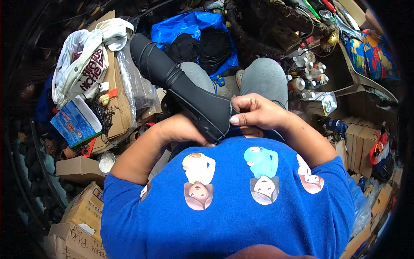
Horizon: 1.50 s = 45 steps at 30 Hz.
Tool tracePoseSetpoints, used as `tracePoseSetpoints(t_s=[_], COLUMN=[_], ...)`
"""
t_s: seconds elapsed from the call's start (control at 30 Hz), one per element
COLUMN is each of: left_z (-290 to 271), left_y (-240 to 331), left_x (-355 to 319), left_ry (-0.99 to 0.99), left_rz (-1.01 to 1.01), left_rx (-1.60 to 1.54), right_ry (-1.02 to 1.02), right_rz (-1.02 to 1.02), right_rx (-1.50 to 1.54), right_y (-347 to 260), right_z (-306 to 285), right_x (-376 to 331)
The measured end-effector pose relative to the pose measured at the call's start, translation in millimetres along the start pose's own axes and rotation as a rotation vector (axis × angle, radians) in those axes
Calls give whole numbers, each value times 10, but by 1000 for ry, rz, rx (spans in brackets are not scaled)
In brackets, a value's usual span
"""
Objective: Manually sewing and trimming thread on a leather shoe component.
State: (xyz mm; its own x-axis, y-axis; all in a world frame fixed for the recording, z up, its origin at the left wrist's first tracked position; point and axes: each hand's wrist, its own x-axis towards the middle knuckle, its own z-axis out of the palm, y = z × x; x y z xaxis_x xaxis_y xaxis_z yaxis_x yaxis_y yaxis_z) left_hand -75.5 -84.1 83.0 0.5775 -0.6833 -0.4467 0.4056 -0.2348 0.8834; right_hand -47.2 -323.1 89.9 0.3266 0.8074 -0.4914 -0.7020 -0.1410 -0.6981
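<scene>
Diagonally, black boot-shaped piece [196,96] runs far-left from hands | right hand [254,112] pinches its near-right edge | left hand [189,129] underneath, fingers hidden, cannot tell grip

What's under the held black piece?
The left hand goes under the near end of the black piece, fingers hidden. The left knee shows partly past its edge; whatever lies fully beneath is covered.

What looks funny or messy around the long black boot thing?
Left of the long black boot-shaped piece, the blue rectangular paper book sits slanted beside tangled thin black strands. That looks untidy because neither is laid straight. I can't see any clear spill.
</scene>
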Motion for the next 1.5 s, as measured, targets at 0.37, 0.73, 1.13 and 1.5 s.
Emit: tracePoseSetpoints(t_s=[0.37,0.73,1.13,1.5], left_z=[245,180,173,203], left_y=[222,69,501,710], left_x=[-363,229,211,-127], left_ry=[93,-125,120,88], left_rz=[11,212,566,531], left_rx=[-398,-832,660,679], right_ry=[-67,56,110,30], right_rz=[-429,-392,-351,-692], right_rx=[-316,-75,-467,-722], right_y=[-140,-57,-271,-363], right_z=[53,-141,-132,164], right_x=[-153,-35,-261,-297])
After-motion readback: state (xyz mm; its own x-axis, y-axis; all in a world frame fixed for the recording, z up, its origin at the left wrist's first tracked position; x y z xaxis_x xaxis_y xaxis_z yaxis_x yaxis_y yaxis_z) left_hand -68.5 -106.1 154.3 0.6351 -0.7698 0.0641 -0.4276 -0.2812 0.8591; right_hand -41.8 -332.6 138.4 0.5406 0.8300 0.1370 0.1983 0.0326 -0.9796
